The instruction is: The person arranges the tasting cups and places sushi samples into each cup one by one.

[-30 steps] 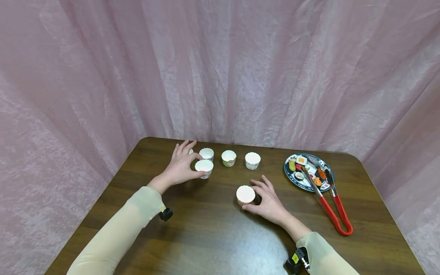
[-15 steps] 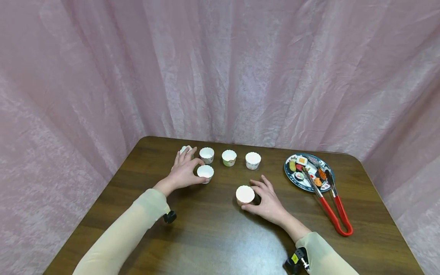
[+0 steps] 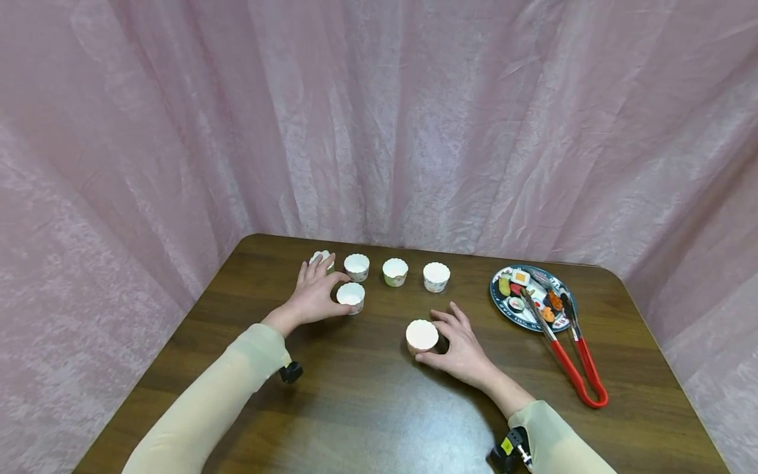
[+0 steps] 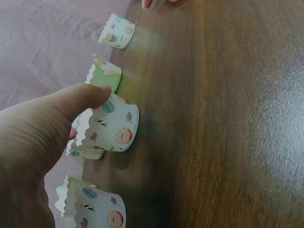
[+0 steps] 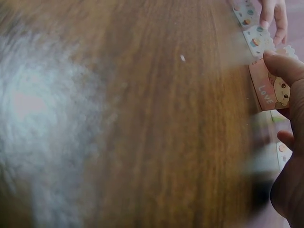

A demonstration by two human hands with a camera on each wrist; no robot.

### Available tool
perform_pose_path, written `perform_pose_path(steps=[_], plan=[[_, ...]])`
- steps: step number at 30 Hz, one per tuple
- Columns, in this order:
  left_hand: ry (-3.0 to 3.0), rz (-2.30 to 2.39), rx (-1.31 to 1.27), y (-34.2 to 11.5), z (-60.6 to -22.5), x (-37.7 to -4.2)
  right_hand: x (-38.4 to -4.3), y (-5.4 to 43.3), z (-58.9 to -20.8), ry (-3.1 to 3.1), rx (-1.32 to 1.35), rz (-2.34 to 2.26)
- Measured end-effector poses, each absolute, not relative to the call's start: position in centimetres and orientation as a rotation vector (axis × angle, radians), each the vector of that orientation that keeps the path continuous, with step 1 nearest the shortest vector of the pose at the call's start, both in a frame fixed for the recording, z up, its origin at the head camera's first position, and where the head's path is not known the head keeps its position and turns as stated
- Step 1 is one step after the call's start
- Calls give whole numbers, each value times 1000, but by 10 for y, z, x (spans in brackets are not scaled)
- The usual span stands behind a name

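Note:
My left hand (image 3: 310, 296) pinches a white paper baking cup (image 3: 351, 297) between thumb and fingers. Small doughnut prints show on that cup in the left wrist view, where it stands close to the wood. At the bottom of that view is a similar cup (image 4: 102, 209), nearer my left wrist. My right hand (image 3: 462, 352) holds a pink paper cup (image 3: 422, 337) by its side, nearer to me. The word LOVE and a cartoon face are printed on it in the right wrist view. Fingers of my left hand partly cover a green-sided cup (image 3: 328, 266) behind them.
Along the far edge stand a patterned cup (image 3: 356, 268), a green one (image 3: 395, 272) and another white one (image 3: 436, 278). At the right, a patterned plate (image 3: 500, 306) bears several sushi-like pieces. Red-handled tongs (image 3: 571, 372) lie with their tips over it. A pink curtain (image 3: 379, 131) hangs behind.
My left hand has come down with the white cup, a little toward me, then shifted slightly left, uncovering more of the cup behind its fingers. My right hand and the pink cup have barely moved.

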State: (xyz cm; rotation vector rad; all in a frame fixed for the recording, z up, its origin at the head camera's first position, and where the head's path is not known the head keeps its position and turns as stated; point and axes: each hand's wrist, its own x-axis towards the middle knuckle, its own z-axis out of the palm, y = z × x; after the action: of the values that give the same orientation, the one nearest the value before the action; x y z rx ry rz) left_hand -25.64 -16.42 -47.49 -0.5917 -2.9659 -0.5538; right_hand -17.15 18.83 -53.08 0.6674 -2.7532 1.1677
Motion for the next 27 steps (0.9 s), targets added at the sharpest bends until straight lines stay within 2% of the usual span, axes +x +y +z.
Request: perform_pose_path(steps=[12, 27], plan=[[-2883, -620, -687, -160, -441, -251, -173, 189, -531, -2752, 687, 1125], [-2752, -758, -1016, -114, -414, -221, -175, 189, -530, -2780, 692, 1004]])
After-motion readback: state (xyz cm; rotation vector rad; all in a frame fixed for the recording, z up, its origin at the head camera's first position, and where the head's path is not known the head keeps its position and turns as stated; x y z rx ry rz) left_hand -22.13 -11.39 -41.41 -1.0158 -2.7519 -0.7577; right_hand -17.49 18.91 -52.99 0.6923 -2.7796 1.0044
